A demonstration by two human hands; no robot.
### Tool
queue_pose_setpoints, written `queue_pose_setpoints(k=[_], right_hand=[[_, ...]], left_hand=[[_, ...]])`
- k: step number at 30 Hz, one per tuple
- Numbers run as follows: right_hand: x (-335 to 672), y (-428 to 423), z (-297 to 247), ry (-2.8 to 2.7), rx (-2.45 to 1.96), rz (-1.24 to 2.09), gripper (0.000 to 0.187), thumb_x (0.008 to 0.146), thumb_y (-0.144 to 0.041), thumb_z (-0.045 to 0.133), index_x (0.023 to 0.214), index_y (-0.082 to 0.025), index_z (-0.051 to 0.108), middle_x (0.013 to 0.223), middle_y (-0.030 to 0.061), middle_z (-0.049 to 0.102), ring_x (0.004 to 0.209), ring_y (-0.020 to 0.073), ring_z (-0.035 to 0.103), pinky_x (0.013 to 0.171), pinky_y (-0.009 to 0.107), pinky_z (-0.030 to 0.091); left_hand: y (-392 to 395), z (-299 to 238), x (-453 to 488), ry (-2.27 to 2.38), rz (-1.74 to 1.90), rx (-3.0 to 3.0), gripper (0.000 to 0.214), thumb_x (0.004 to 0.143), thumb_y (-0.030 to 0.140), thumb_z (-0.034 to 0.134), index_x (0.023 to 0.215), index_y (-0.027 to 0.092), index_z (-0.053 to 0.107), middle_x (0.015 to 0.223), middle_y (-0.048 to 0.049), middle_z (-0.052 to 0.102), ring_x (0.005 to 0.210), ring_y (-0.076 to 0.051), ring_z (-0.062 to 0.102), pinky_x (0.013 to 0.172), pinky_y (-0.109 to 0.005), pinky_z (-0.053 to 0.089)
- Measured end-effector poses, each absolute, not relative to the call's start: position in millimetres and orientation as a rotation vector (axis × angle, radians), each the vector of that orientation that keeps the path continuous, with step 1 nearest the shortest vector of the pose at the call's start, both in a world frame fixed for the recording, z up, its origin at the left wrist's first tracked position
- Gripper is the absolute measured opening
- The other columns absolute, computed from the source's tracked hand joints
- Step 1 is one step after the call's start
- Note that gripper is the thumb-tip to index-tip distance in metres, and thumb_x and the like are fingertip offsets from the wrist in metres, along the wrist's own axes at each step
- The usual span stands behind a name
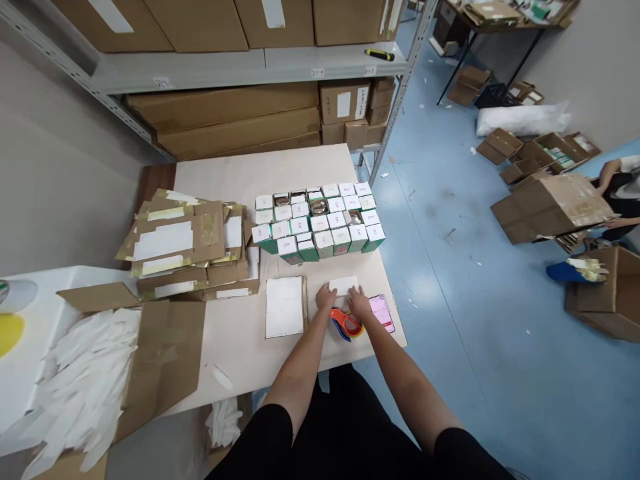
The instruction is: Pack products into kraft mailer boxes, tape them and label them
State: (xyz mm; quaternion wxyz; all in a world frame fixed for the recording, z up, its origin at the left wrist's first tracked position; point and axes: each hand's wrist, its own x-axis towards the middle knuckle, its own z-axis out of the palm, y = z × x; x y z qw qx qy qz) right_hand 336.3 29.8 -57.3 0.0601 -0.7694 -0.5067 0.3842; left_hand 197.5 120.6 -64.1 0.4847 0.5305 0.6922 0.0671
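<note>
A small white box (343, 285) lies flat near the front right of the table, between my two hands. My left hand (325, 297) grips its left end, and my right hand (359, 303) has its fingers closed at the right end. Just below the box are scissors (350, 325) with orange, yellow and blue on their handles. To the right of my right hand lies a phone (382, 313) with a lit pink screen. Beyond the hands stand rows of white-topped green boxes (320, 223), some of them open with items inside that I cannot make out.
A white-topped pad or stack (285, 307) lies left of my hands. Flattened cardboard (190, 243) is piled further left, beside a carton of white strips (95, 373). A metal shelf (240, 70) with cartons borders the table's back. Right, a person sits near cartons (555, 207).
</note>
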Motion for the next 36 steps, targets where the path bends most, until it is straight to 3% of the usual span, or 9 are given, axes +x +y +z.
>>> queue_pose_setpoints(k=[7,14,18,21,23,27,30,33,36], right_hand=[[338,29,-49,-1.553,-2.28,1.211,0.054,0.096,-0.02,0.048,0.151,-0.022,0.052,0.164,0.0105,0.044,0.159,0.0327,0.02,0.117,0.05,0.036],[347,24,-32,-0.888,-2.218,0.963,0.059,0.092,-0.042,0.055,0.144,-0.017,0.057,0.143,0.0167,0.061,0.134,0.0315,0.055,0.108,0.043,0.047],[353,32,-10,-0.872,-2.051,1.018,0.05,0.087,-0.06,0.056,0.113,-0.019,0.071,0.113,0.0126,0.075,0.105,0.0295,0.067,0.089,0.038,0.053],[359,36,14,-1.039,-1.982,1.003,0.043,0.089,-0.062,0.05,0.082,-0.024,0.07,0.081,0.0073,0.073,0.081,0.0262,0.065,0.078,0.035,0.05],[366,36,33,-1.152,-1.907,0.97,0.04,0.09,-0.059,0.051,0.077,-0.026,0.069,0.078,0.0064,0.072,0.077,0.0255,0.064,0.077,0.034,0.048],[381,30,70,-1.218,-1.731,1.011,0.037,0.088,-0.058,0.056,0.082,-0.026,0.072,0.081,0.0048,0.073,0.078,0.0247,0.062,0.075,0.032,0.046],[393,24,87,-1.113,-1.707,1.0,0.04,0.086,-0.06,0.059,0.07,-0.024,0.062,0.067,0.0005,0.062,0.067,0.0194,0.053,0.065,0.028,0.042],[404,17,92,-1.009,-1.71,0.943,0.049,0.083,-0.064,0.062,0.06,-0.025,0.043,0.057,-0.0046,0.043,0.059,0.0145,0.04,0.057,0.026,0.034],[410,10,90,-0.964,-1.699,0.932,0.057,0.078,-0.068,0.066,0.059,-0.026,0.033,0.056,-0.0069,0.033,0.058,0.0126,0.033,0.054,0.025,0.03]], left_hand=[[121,-65,196,1.788,0.172,1.221,0.036,0.073,0.031,0.078,0.107,0.023,0.071,0.107,-0.0091,0.078,0.112,-0.028,0.07,0.097,-0.037,0.048],[117,-38,186,1.822,0.167,1.245,0.034,0.075,0.026,0.075,0.108,0.022,0.071,0.109,-0.0113,0.077,0.111,-0.03,0.07,0.096,-0.038,0.049],[111,-17,177,1.703,0.22,1.352,0.047,0.076,0.028,0.075,0.122,0.021,0.069,0.11,-0.01,0.076,0.104,-0.028,0.071,0.096,-0.036,0.051],[113,3,171,1.573,0.368,1.528,0.064,0.073,0.026,0.074,0.136,0.023,0.063,0.137,-0.0119,0.065,0.106,-0.027,0.069,0.098,-0.037,0.051],[120,18,169,1.394,0.469,1.65,0.069,0.07,0.021,0.071,0.139,0.026,0.063,0.146,-0.0095,0.059,0.104,-0.025,0.069,0.098,-0.035,0.051],[145,51,172,0.956,0.344,1.826,0.05,0.066,0.019,0.071,0.115,0.025,0.078,0.104,-0.0044,0.076,0.081,-0.022,0.067,0.085,-0.032,0.052],[163,73,174,0.853,0.159,1.867,0.014,0.068,0.032,0.077,0.077,0.022,0.076,0.065,0.0012,0.063,0.061,-0.018,0.057,0.066,-0.029,0.048],[174,88,173,0.791,0.086,1.812,0.039,0.07,0.052,0.08,0.058,0.02,0.062,0.054,0.004,0.048,0.055,-0.014,0.048,0.057,-0.026,0.04],[178,97,170,0.723,0.054,1.73,0.052,0.065,0.065,0.083,0.057,0.02,0.06,0.054,0.0039,0.048,0.055,-0.013,0.048,0.054,-0.025,0.038]])
